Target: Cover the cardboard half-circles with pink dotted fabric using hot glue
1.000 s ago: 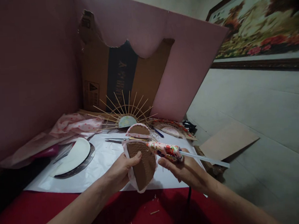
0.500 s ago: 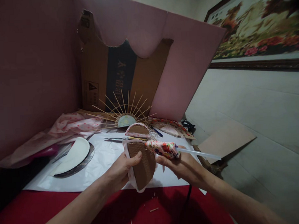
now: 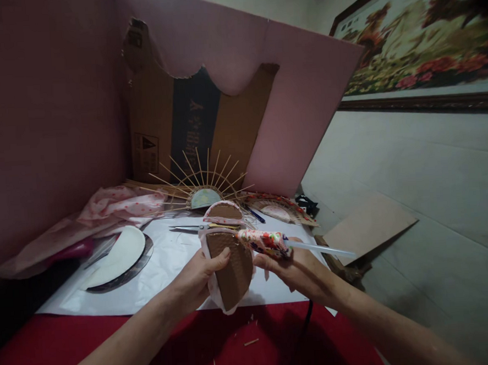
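Observation:
My left hand grips a half-round cardboard piece, its thumb pressed on the brown face. Pale cloth wraps past the cardboard's straight edge. In my right hand is a glue gun with a flower-patterned body; a clear glue stick juts from its back. The gun's tip is at the upper edge of the cardboard; whether it touches is too small to tell. Just beyond lie scissors and a smaller half-round cardboard piece edged with dotted cloth.
Behind stands a half-round frame of thin sticks against a cut cardboard sheet. A decorated fan shape lies to its right. At left are dotted pink cloth and a white half disc. White sheeting covers part of the red table.
The view has shifted very slightly. Both hands keep their grip, and the glue gun's tip stays near the cardboard's upper edge.

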The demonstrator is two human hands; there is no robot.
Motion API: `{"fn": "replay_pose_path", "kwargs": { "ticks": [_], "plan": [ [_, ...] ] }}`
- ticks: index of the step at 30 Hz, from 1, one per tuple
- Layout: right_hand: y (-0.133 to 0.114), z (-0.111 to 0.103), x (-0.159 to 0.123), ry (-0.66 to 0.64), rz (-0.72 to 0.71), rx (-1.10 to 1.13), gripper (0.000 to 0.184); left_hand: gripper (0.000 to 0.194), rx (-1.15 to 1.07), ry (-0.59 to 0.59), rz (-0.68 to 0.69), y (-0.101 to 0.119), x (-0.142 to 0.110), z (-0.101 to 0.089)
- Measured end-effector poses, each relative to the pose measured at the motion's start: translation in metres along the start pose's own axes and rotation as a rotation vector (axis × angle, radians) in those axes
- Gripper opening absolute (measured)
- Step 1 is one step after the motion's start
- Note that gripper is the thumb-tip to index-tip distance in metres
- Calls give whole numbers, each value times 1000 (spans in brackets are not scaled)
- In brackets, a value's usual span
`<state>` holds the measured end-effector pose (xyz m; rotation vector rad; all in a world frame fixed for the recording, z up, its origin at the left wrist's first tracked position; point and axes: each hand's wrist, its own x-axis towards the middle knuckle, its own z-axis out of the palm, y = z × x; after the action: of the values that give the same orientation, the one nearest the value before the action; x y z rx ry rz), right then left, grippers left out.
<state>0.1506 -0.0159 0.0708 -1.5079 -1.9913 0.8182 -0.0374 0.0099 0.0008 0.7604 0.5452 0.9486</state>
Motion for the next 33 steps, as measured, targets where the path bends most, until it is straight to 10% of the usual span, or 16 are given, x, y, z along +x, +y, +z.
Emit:
{"fn": "replay_pose_path", "kwargs": {
  "ticks": [33],
  "plan": [
    [4,-8,-13,3,17,4,39,19,-69,49,-21,6,1,4]
  ]
}}
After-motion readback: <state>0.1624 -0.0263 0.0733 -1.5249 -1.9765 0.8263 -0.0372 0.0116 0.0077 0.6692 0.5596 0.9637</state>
